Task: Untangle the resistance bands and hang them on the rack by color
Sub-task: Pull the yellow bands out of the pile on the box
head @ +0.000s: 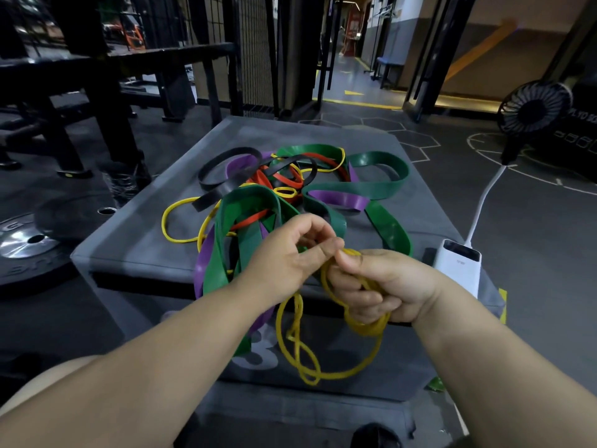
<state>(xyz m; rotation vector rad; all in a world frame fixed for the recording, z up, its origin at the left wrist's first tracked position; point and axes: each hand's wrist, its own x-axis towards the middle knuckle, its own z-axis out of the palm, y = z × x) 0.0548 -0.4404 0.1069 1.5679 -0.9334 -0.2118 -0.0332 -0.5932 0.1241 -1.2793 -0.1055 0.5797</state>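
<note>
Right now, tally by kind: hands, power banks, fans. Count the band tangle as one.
Hands: 2, left hand and right hand, both on the tangle's yellow band
Band tangle: 1
Power bank: 1
Fan: 1
Total: 5

tangled bands (284,182), yellow band (336,367) hanging

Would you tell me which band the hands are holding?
The thin yellow band dangling in front: the right hand grips it, the left hand pinches it. The other bands lie piled.
</note>
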